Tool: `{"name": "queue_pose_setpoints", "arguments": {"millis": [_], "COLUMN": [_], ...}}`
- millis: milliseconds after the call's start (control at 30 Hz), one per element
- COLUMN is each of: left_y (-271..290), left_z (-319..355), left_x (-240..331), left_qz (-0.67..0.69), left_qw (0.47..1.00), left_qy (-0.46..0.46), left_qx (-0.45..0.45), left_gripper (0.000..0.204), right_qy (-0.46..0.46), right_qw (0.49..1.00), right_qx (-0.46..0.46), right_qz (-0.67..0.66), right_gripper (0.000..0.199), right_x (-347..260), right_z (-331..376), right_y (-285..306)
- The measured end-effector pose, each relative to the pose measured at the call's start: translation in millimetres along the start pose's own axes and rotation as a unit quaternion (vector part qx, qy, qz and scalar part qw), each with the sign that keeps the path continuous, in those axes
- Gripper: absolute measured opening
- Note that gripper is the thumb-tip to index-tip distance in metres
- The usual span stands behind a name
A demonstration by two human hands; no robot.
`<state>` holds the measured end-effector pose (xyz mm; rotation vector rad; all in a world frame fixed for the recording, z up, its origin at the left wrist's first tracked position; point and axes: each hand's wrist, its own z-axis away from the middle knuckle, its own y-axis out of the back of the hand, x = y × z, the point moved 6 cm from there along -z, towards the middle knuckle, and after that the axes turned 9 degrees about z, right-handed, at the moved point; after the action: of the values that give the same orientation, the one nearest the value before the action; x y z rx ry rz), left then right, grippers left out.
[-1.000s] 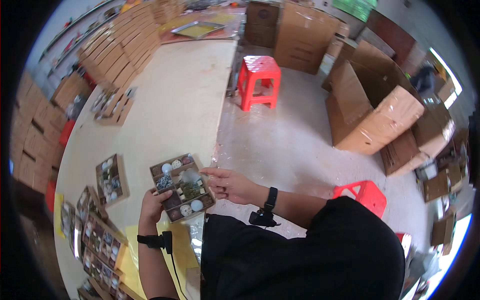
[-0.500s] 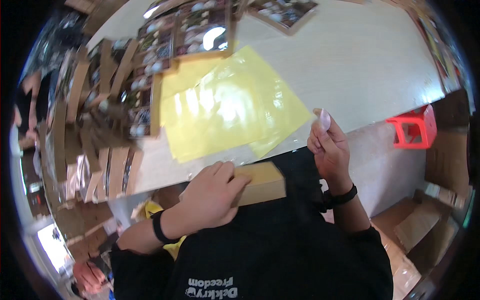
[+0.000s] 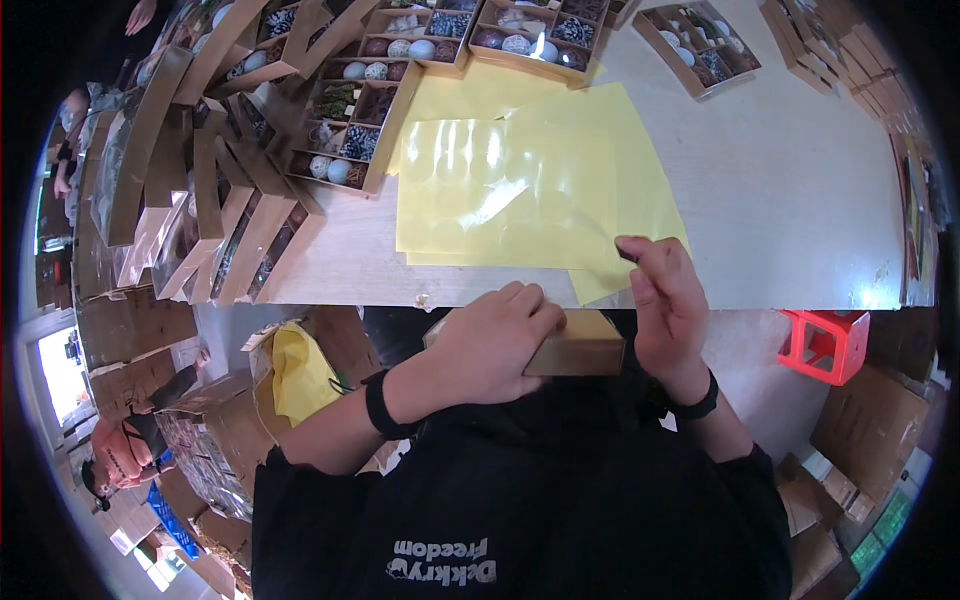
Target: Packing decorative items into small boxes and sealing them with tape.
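Note:
My left hand (image 3: 495, 340) grips a small brown cardboard box (image 3: 590, 352) at the table's front edge, close against my body. Its fingers wrap over the left part of the box, hiding it. To the right of the box my right hand (image 3: 672, 310) is raised, thumb and index finger curled together. A small dark spot shows at the index fingertip; I cannot tell what the fingers hold. Beyond both hands lie overlapping glossy yellow sheets (image 3: 500, 190) with faint round outlines, flat on the table.
Compartment boxes (image 3: 345, 135) of pine cones and balls stand at the back left, beside a leaning stack of brown boxes (image 3: 215, 190). Another filled box (image 3: 697, 45) lies farther back on the pale table (image 3: 790, 170). A red stool (image 3: 825, 345) is on the right. Another person (image 3: 130, 440) is at lower left.
My view has shifted, so the table and sheets sit differently. My right hand has turned; the pale rounded piece at its thumb no longer shows clearly. My left hand stays on the box.

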<state>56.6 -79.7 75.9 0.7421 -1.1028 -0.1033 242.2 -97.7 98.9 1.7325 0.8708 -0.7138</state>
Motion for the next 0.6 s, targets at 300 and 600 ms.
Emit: {"name": "queue_pose_setpoints", "arguments": {"millis": [300,600], "left_y": [36,54], "left_z": [4,10], "left_x": [-31,-35], "left_qz": [0.602,0.413], "left_qw": [0.786,0.866], "left_qy": [0.129,0.141], "left_qx": [0.060,0.243], "left_gripper": [0.053,0.012], "right_qy": [0.111,0.130], "right_qw": [0.980,0.951], "right_qx": [-0.063,-0.117], "right_qz": [0.152,0.256], "right_gripper": [0.054,0.045], "right_x": [-19,-19], "right_z": [3,12], "right_y": [1,-5]}}
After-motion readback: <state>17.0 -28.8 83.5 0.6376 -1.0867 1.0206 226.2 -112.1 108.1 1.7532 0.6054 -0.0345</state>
